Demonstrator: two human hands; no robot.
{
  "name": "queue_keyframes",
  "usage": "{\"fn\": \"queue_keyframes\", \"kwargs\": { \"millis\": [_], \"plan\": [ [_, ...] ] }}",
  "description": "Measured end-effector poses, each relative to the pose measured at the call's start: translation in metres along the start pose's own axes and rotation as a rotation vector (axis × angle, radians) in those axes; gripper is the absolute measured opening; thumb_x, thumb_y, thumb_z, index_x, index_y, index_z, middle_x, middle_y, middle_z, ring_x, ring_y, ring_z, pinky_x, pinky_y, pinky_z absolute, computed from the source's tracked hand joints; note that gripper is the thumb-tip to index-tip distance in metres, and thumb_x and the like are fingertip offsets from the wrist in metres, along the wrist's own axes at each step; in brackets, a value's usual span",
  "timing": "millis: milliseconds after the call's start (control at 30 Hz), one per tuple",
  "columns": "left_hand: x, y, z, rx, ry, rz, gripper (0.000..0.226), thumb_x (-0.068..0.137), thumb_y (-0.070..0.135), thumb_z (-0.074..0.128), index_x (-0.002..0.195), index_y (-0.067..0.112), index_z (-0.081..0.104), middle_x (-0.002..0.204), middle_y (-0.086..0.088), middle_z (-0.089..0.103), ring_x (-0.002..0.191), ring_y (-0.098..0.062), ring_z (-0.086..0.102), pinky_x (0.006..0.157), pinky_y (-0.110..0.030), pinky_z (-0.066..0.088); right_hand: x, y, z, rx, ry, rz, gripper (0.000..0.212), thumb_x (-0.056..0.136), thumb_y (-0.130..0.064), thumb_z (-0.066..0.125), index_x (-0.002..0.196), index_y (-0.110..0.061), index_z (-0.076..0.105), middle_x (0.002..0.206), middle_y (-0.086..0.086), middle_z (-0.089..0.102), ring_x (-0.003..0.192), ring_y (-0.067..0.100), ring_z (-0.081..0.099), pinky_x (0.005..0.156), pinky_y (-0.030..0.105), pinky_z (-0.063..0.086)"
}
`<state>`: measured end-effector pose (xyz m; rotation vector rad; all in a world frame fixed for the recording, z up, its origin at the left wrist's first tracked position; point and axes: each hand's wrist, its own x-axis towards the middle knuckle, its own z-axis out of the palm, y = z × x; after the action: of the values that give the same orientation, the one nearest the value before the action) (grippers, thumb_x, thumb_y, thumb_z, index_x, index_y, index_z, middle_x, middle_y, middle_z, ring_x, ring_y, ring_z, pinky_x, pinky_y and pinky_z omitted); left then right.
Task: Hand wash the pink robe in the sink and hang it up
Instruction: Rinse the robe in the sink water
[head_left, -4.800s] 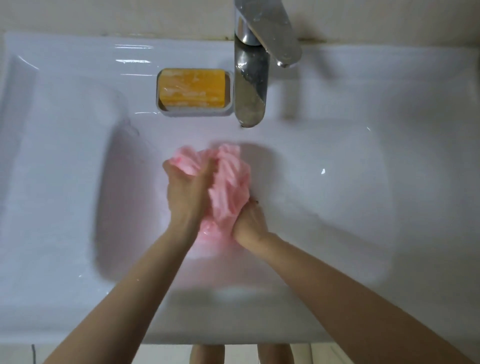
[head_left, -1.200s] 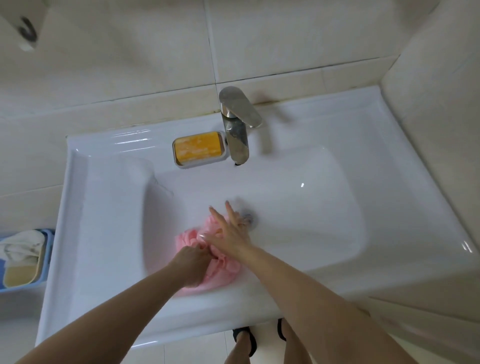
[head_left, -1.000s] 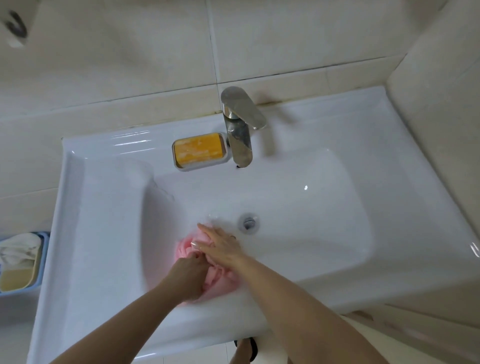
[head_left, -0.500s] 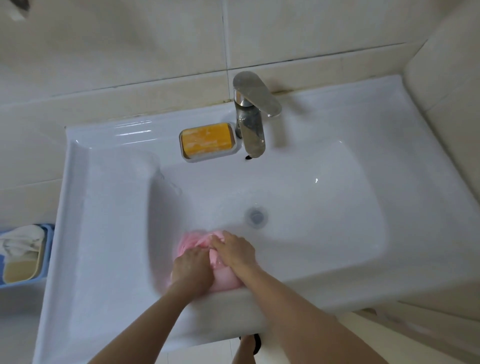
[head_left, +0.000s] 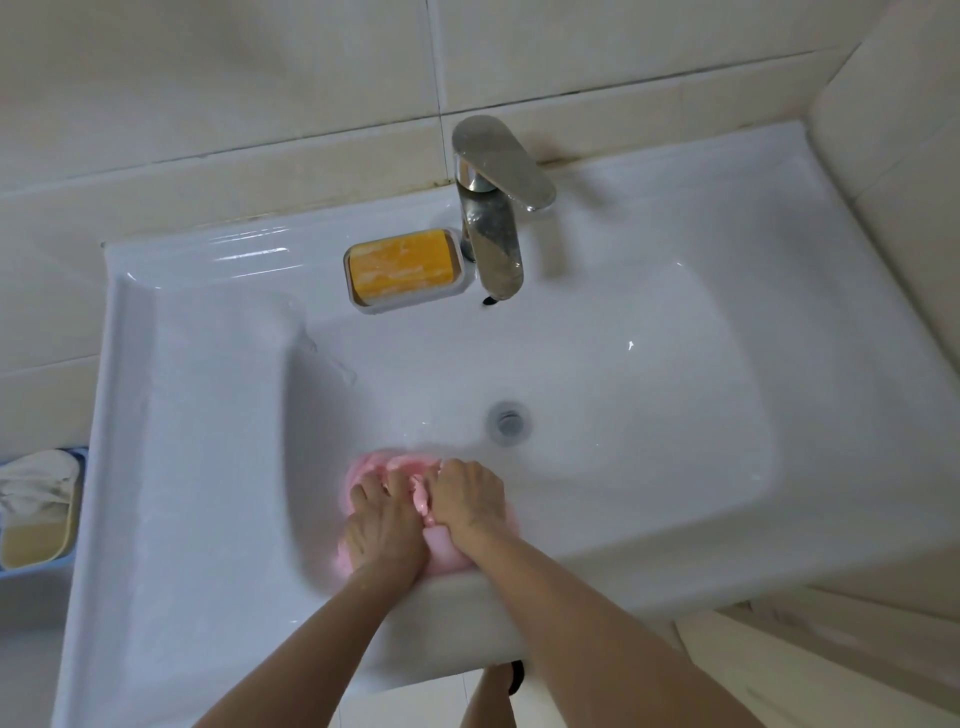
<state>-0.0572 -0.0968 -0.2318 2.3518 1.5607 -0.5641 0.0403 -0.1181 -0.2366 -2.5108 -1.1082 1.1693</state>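
Only the head view here, looking down into the sink (head_left: 182, 415). The pink robe (head_left: 374, 465) is scrunched into a small wet ball low in the basin, jammed against the near wall just short of the drain (head_left: 508, 421). The left hand (head_left: 384, 525) and right hand (head_left: 467, 501) sit side by side on top of it, and each grip is curled down into the folds, pressing and squeezing rather than lying flat. No water seems to be coming from the tap (head_left: 493, 244), and the orange soap (head_left: 400, 265) sits in its dish beside it. What I'd worry about: the ball sits right by the front edge, so a hard push could send water over the rim onto the floor and the feet below, or a soapy bundle could squirt out from under the palms. Kneading it this tightly balled could also leave suds trapped inside. Compared with about a second ago, the right hand's fingers were splayed out over the cloth near the drain and are now tucked in, and the bundle has slid closer to the front wall.
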Motion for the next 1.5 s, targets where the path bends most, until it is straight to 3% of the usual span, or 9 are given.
{"fn": "queue_keyframes", "kwargs": {
  "millis": [133,267,467,567,667,833,1033,1300,1500],
  "plan": [
    [0.003,-0.009,-0.002,-0.024,0.085,0.111,0.053,0.075,0.03,0.037,0.122,0.008,0.042,0.13,-0.026,0.04,0.115,-0.04,0.044,0.085,-0.055,0.031,-0.006,0.004,-0.001,0.01,-0.014,-0.034,0.045,0.1,-0.037,0.032,0.11,-0.007,0.064,0.115,0.018,0.064,0.108,0.034,0.058,0.085,0.035,0.043],
    [0.02,-0.025,-0.003,0.024,-0.133,0.286,0.075,0.085,0.04,0.027,0.15,0.016,-0.001,0.153,-0.015,-0.019,0.145,-0.032,0.0,0.114,-0.044,0.011,-0.01,0.007,-0.004,-0.012,-0.019,-0.09,0.049,0.101,-0.039,0.03,0.116,-0.006,0.062,0.122,0.021,0.057,0.113,0.034,0.051,0.092,0.037,0.04],
    [0.031,-0.016,-0.016,0.039,-0.277,0.384,0.06,0.083,0.04,0.031,0.139,0.018,0.033,0.142,0.0,0.042,0.127,-0.021,0.039,0.097,-0.029,0.036,-0.017,0.013,-0.011,0.215,-0.087,-0.054,0.041,0.098,-0.035,0.039,0.125,-0.007,0.053,0.135,0.011,0.044,0.118,0.032,0.049,0.098,0.036,0.039],
    [0.022,-0.006,-0.018,-0.06,-0.263,0.299,0.04,0.091,0.03,0.042,0.13,0.021,0.042,0.13,0.0,0.053,0.12,-0.019,0.048,0.091,-0.028,0.04,-0.03,0.022,-0.024,0.484,-0.264,-0.018,0.089,0.077,-0.062,0.056,0.147,-0.03,0.013,0.139,0.01,0.041,0.127,0.031,0.044,0.1,0.034,0.034],
    [0.022,-0.001,-0.02,-0.119,-0.266,0.241,0.041,0.095,0.026,0.043,0.135,0.022,0.042,0.135,0.0,0.051,0.124,-0.019,0.047,0.095,-0.027,0.038,-0.038,0.029,-0.034,0.242,-0.408,-0.213,0.118,0.056,-0.064,0.074,0.14,-0.058,-0.01,0.15,0.009,0.023,0.135,0.034,0.031,0.11,0.045,0.03],
    [0.025,-0.002,-0.02,-0.179,-0.325,0.161,0.034,0.096,0.026,0.041,0.128,0.019,0.049,0.129,-0.006,0.056,0.116,-0.025,0.053,0.091,-0.027,0.039,-0.025,0.029,-0.02,0.04,-0.333,-0.181,0.103,0.063,-0.031,0.076,0.143,-0.042,0.014,0.139,0.01,0.038,0.123,0.035,0.042,0.1,0.045,0.04],
    [0.019,-0.001,-0.018,-0.426,-0.295,0.001,0.021,0.09,0.031,0.042,0.091,0.017,0.057,0.104,-0.012,0.067,0.097,-0.029,0.061,0.081,-0.031,0.045,-0.021,0.022,-0.002,0.054,-0.086,-0.15,0.04,0.077,-0.046,0.054,0.107,-0.02,0.051,0.108,0.007,0.059,0.099,0.032,0.06,0.083,0.036,0.046],
    [0.02,0.009,-0.012,-0.662,-0.217,-0.236,0.023,0.088,0.028,0.048,0.088,0.011,0.063,0.092,-0.015,0.067,0.086,-0.034,0.061,0.075,-0.036,0.048,-0.008,0.022,0.0,0.201,-0.041,-0.06,0.044,0.083,-0.056,0.041,0.102,-0.022,0.06,0.104,0.006,0.066,0.099,0.03,0.06,0.086,0.038,0.048],
    [0.015,0.006,-0.002,-1.134,-0.176,-0.371,0.015,0.061,0.028,0.056,0.071,0.025,0.066,0.076,-0.011,0.069,0.08,-0.034,0.066,0.074,-0.051,0.053,0.004,0.025,-0.001,0.262,-0.114,-0.015,0.028,0.08,-0.028,0.053,0.107,-0.03,0.061,0.11,0.003,0.067,0.106,0.031,0.06,0.088,0.032,0.048]
  ]
}}
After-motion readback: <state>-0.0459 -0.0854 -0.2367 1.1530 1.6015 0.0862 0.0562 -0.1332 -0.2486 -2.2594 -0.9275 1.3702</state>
